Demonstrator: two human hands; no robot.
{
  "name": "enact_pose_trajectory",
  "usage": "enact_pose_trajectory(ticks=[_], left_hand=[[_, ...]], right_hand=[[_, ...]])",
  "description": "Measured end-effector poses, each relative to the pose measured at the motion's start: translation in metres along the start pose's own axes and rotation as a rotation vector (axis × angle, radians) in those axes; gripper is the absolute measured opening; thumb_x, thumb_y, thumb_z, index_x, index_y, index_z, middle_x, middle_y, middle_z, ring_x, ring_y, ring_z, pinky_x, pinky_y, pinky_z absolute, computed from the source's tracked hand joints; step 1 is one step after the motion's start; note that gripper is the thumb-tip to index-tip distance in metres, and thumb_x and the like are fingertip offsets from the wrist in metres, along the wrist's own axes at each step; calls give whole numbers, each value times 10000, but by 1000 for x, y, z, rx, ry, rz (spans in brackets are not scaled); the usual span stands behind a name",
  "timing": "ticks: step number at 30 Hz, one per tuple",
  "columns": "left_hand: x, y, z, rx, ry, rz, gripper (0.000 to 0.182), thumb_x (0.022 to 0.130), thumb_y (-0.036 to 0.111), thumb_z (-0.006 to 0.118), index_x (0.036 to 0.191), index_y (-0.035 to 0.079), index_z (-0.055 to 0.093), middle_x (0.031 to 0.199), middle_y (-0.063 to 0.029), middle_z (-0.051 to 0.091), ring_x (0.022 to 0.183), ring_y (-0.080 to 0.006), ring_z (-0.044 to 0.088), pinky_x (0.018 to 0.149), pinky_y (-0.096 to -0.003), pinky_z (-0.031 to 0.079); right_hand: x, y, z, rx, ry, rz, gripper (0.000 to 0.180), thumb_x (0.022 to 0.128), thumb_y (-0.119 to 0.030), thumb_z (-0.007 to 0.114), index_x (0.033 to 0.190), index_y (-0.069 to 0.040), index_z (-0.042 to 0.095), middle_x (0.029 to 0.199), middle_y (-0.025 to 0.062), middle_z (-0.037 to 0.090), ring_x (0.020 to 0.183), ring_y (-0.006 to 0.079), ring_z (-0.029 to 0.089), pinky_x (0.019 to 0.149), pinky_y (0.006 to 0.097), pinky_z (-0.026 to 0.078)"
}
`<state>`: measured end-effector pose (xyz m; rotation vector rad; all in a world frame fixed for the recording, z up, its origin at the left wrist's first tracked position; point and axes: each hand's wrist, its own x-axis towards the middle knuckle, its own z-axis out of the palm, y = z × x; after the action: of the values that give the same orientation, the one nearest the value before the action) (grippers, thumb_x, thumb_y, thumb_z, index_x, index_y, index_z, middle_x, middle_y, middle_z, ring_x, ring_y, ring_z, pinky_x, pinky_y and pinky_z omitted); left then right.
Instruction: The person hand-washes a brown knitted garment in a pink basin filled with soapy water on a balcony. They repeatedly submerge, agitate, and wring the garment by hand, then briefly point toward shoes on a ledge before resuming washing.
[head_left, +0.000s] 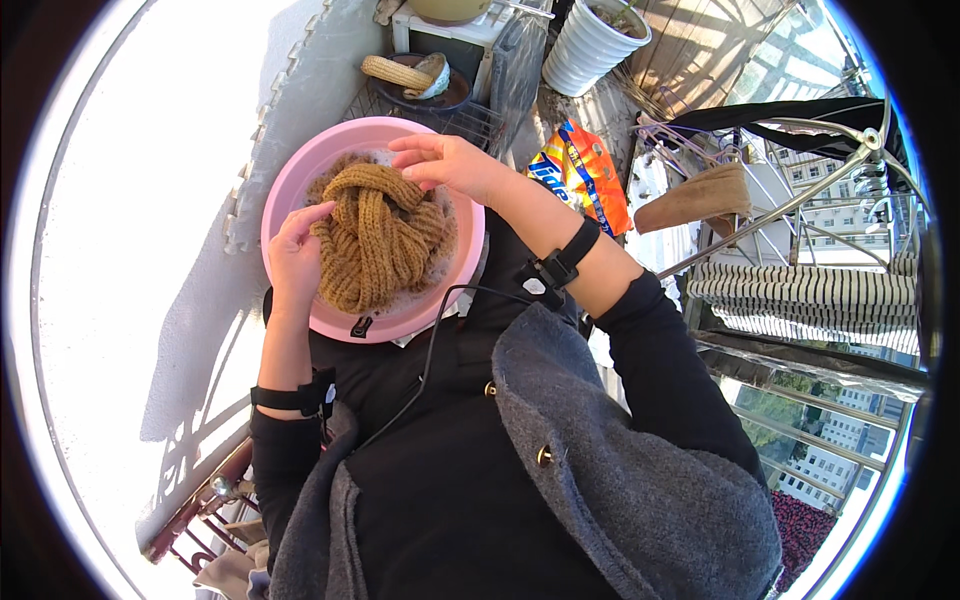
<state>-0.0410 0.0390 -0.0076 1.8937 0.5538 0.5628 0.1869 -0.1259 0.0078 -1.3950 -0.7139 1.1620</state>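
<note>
A mustard-brown knitted garment (371, 240) lies bunched and folded over itself in a round pink plastic basin (469, 247), with brownish water and suds around it. At the garment's left edge is my left hand (295, 255), its fingers loosely curled at the knit and not gripping it. My right hand (435, 161) hovers over the basin's upper right part, fingers apart and holding nothing. A small black tag (361, 326) lies against the basin's near inner wall. Both forearms carry black straps.
An orange Tide detergent bag (592, 176) stands right of the basin. Beyond the basin, a dark bowl (457, 97) holds corn cobs and a small bowl. A white ribbed plant pot (592, 52) is at the top. Right, a metal drying rack (780, 202) holds textiles; a pale wall runs left.
</note>
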Motion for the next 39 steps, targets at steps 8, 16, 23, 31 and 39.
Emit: enact_pose_trajectory(ticks=[8, 16, 23, 31, 39], left_hand=[[-4, 4, 12, -77, -65, -145, 221, 869, -11, 575, 1075, 3, 655, 1063, -74, 649, 967, -125, 595, 829, -253, 476], [-5, 7, 14, 111, -52, 39, 159, 805, -57, 539, 838, -2, 684, 1029, -89, 654, 984, -190, 603, 849, -293, 472], [-3, -4, 18, 280, 51, 101, 425, 793, -11, 583, 1206, 88, 603, 1124, -59, 585, 1002, -165, 564, 803, -260, 461], [13, -15, 13, -278, -154, -291, 894, 712, 190, 772, 1452, 2, 308, 1395, -208, 410, 1317, -308, 399, 1082, -396, 348], [-9, 8, -9, 731, -570, -190, 1113, 589, 275, 845, 1503, 261, 211, 1494, -229, 263, 1369, -447, 262, 1026, -560, 380]], right_hand=[[-8, -58, -16, 110, 138, -180, 405, 925, -140, 581, 1318, -61, 525, 1175, 113, 633, 1049, 172, 609, 839, 301, 490], [-3, -50, -9, 388, 136, -163, 397, 931, -121, 562, 1325, -85, 520, 1192, 131, 629, 1034, 184, 620, 812, 294, 500], [30, 31, 10, -476, 104, -190, 620, 798, -178, 690, 1370, -59, 482, 1251, 117, 571, 1110, 234, 562, 961, 345, 438], [54, 51, 48, -504, -71, -114, 721, 745, -147, 705, 1404, -69, 421, 1283, 161, 556, 1166, 264, 553, 1002, 361, 421], [-9, 35, 63, -1290, -267, -37, 923, 707, -366, 748, 1487, -251, 268, 1520, 115, 277, 1381, 395, 286, 1002, 546, 400]])
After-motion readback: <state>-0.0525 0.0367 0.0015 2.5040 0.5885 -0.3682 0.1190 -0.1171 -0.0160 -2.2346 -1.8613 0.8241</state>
